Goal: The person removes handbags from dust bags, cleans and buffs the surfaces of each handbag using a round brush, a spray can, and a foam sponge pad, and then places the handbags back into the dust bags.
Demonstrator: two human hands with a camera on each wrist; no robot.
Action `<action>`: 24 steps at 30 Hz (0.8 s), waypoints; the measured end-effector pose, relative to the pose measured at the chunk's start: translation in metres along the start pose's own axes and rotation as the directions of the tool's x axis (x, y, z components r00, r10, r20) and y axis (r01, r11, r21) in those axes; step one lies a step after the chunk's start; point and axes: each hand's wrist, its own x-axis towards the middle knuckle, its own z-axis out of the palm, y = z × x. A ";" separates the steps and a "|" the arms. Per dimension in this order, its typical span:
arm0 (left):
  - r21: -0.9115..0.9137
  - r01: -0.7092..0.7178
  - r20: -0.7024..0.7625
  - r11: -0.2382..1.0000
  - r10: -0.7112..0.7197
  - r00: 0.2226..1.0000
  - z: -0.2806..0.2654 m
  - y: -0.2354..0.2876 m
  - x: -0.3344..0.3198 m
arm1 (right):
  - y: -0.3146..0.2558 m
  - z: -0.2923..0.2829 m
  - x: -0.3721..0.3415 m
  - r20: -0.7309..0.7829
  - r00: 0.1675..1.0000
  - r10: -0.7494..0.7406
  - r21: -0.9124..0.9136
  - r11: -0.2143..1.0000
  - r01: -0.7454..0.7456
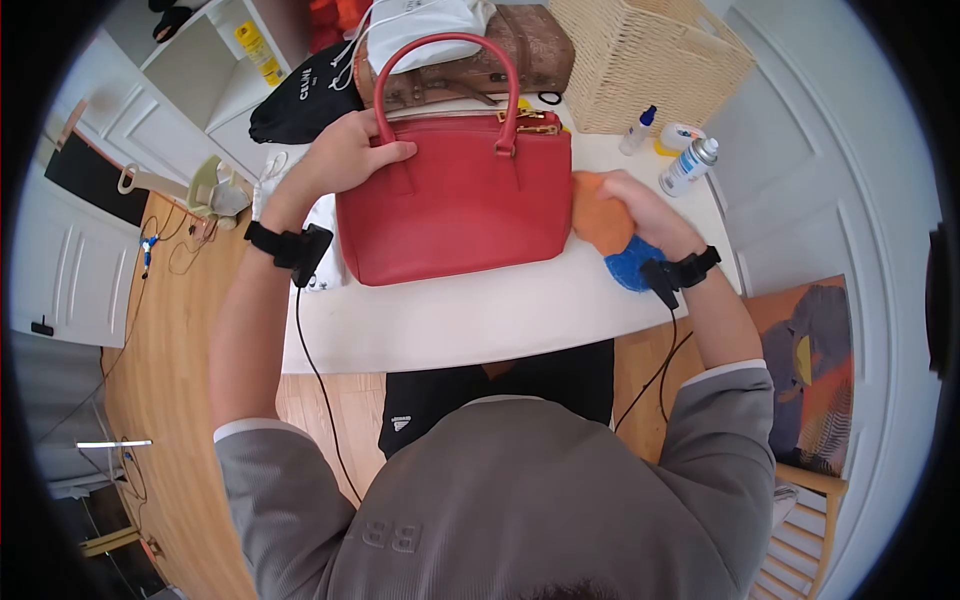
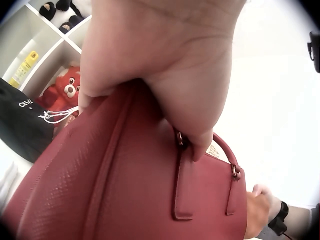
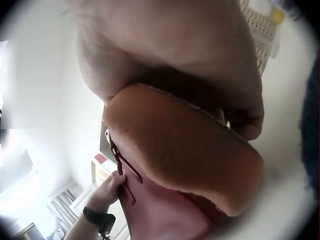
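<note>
A red leather handbag (image 1: 460, 205) stands on the white table with its handle up. At its upper left corner my left hand (image 1: 345, 155) grips the bag, thumb on the front face and the other fingers over the top; the wrist view shows this hand (image 2: 165, 60) over the bag's side panel (image 2: 75, 165). My right hand (image 1: 648, 212) holds an orange fuzzy cleaning pad (image 1: 600, 215) right at the bag's right side. That pad (image 3: 185, 150) looks thick with a soft nap in the right wrist view. A blue textured pad (image 1: 630, 265) lies beneath the right wrist.
Behind the bag are a brown patterned bag (image 1: 535, 50), a black drawstring pouch (image 1: 305, 95) and a woven basket (image 1: 650, 65). A spray can (image 1: 690, 167) and a small spray bottle (image 1: 638, 132) stand at the right. Wrist-camera cables (image 1: 325, 390) hang over the table's front edge.
</note>
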 end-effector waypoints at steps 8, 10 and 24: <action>0.148 -0.149 -0.049 0.978 0.158 0.986 0.003 0.008 -0.017 | -0.004 -0.011 0.003 0.131 0.991 0.019 -0.435 0.900 0.041; 0.236 -0.207 -0.116 0.949 0.239 0.964 0.007 0.005 -0.025 | -0.011 -0.010 0.005 0.147 0.982 -0.116 -0.358 0.920 0.162; 0.349 -0.247 -0.239 0.904 0.340 0.909 0.027 0.020 -0.064 | -0.001 0.013 -0.016 0.351 0.933 -0.083 -0.438 0.866 0.242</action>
